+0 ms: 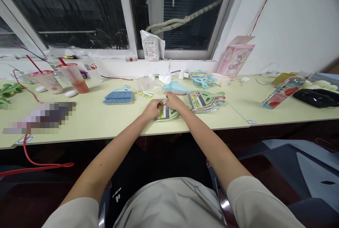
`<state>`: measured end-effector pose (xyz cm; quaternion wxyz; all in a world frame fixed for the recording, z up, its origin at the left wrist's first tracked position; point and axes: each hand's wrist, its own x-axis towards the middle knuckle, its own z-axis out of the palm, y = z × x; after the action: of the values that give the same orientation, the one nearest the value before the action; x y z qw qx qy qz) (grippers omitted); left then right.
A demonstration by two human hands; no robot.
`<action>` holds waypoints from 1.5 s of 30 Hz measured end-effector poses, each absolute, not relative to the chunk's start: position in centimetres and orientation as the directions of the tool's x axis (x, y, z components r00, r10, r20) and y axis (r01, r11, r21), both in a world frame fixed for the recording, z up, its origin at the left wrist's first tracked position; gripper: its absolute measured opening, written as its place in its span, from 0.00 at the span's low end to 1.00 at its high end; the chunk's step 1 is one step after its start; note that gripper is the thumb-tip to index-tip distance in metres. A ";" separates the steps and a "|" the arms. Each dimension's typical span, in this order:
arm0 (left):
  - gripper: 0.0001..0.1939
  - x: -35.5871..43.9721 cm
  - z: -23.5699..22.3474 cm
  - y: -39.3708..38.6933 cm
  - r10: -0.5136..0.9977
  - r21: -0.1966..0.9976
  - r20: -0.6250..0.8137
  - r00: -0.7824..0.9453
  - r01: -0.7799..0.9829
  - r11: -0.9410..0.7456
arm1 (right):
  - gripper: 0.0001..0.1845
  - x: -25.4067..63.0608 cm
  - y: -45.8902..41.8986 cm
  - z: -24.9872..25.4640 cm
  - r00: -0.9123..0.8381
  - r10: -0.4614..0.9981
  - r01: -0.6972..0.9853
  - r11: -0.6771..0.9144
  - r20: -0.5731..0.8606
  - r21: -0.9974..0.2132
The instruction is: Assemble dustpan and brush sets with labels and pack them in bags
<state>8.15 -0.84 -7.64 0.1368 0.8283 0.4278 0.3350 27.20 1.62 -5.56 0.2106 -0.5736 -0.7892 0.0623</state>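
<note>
Both my hands meet over a small green dustpan set lying in a clear bag near the table's front edge. My left hand is closed, pinching the packet's top edge with its label card. My right hand is closed too, fingers curled on the same packet from the right. A stack of bagged dustpan sets lies just right of my hands. A bare blue mini brush rests to the left, and light blue and pink dustpans sit behind my hands.
Two plastic drink cups with red straws stand at the back left by a red cable. A white packet leans on the window sill. A pink box and more bagged sets are at back right. A black object lies far right.
</note>
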 end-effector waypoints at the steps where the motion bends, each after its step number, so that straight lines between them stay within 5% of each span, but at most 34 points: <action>1: 0.15 8.2 -7.6 -0.9 0.793 0.498 0.439 0.423 0.619 -0.607 | 0.19 27.2 1.6 -5.6 -0.253 0.931 0.879 0.334 0.262 -0.339; 21: 0.14 8.6 -7.3 -2.2 0.736 0.032 0.296 0.608 0.764 -0.644 | 0.14 27.4 2.4 -6.5 -0.337 0.884 0.856 0.431 0.325 -0.285; 31: 0.15 8.9 -7.2 -2.7 0.775 0.141 0.340 0.533 0.786 -0.603 | 0.18 27.4 1.9 -6.1 -0.306 0.913 0.880 0.379 0.269 -0.286; 36: 0.16 8.7 -7.0 -1.9 0.776 0.284 0.427 0.464 0.746 -0.603 | 0.19 27.0 1.4 -4.7 -0.310 0.900 0.913 0.371 0.308 -0.167; 39: 0.15 8.1 -6.9 -0.9 0.815 0.374 0.481 0.323 0.765 -0.524 | 0.18 27.1 1.6 -3.3 -0.286 0.889 0.925 0.353 0.359 -0.138; 45: 0.19 6.0 -6.9 1.5 0.868 0.314 0.489 0.086 0.911 -0.267 | 0.21 27.5 4.0 -1.7 -0.216 0.902 0.926 0.311 0.375 -0.215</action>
<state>5.98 1.50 -6.94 -0.0356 0.7359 0.6043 0.3032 27.46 3.96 -1.69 0.2197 -0.5861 -0.7794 -0.0276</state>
